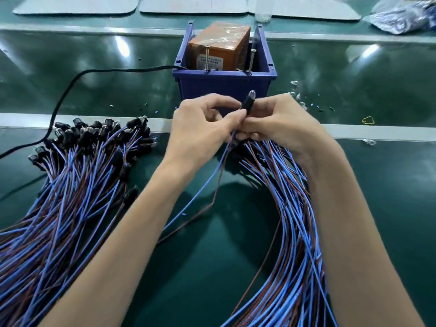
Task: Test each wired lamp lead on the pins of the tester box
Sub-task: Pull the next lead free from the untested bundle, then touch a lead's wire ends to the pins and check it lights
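Observation:
An orange tester box (221, 47) sits in a blue bin (224, 83), with two long screw pins (207, 58) standing up at its front. Just in front of the bin, both hands meet on one small black lamp (248, 101). My left hand (200, 123) pinches that lamp's blue and brown lead below it. My right hand (280, 121) holds the lamp and grips a thick bundle of blue and brown leads (290, 208) that curves down to the right. The single lead (207, 182) hangs loose between my forearms.
A large pile of lamp leads (77, 175) lies at the left, lamp heads pointing away. A black power cable (70, 90) runs from the bin to the left edge. Small scraps and a yellow rubber band (368, 120) lie at the right. Grey mats (193, 4) line the far side.

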Tool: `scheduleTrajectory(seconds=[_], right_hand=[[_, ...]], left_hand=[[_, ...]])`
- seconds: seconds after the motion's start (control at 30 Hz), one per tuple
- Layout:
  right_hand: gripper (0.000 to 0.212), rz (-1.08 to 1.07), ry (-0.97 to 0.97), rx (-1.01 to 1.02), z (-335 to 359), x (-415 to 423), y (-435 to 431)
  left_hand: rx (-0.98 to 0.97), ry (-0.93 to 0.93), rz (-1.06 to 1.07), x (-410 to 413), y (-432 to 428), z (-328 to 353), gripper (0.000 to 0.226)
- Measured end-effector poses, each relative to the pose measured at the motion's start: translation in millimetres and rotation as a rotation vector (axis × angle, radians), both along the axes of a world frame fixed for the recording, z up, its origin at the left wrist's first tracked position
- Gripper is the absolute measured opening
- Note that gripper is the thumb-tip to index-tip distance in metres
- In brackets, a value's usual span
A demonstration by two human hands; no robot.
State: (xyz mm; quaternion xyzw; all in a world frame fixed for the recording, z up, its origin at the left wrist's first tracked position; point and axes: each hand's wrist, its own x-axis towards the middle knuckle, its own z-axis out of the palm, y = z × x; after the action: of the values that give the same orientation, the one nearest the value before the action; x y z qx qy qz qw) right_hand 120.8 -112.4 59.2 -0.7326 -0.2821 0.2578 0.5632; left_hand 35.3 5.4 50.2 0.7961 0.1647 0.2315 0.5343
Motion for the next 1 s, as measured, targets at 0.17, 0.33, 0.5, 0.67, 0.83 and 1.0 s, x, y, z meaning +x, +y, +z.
scheduleTrajectory(seconds=[0.17,0.33,0.5,0.67,0.83,1.0], right_hand=[[0.011,-0.26,-0.027,0.172,4,3,1],[0.015,-0.422,-0.1,0.283,13,4,-3],[0.026,-0.547,-0.054,0.35,16,9,-5],[0.034,-0.693,0.025,0.333,13,17,-6],[0.032,-0.85,-0.023,0.226,10,29,-18],[0.024,-0.709,0.058,0.428,12,26,-23]], left_hand=[[-0.456,0.124,-0.068,4,-22,5,0.04],[-0.999,0.317,-0.174,5,-40,2,0.046],[-1.269,-0.055,0.034,3,-37,7,0.031],[-1.278,-0.234,0.157,2,-33,10,0.032],[-1.119,-0.324,0.254,1,-21,11,0.035],[-0.596,-0.047,0.097,0,-15,10,0.036]])
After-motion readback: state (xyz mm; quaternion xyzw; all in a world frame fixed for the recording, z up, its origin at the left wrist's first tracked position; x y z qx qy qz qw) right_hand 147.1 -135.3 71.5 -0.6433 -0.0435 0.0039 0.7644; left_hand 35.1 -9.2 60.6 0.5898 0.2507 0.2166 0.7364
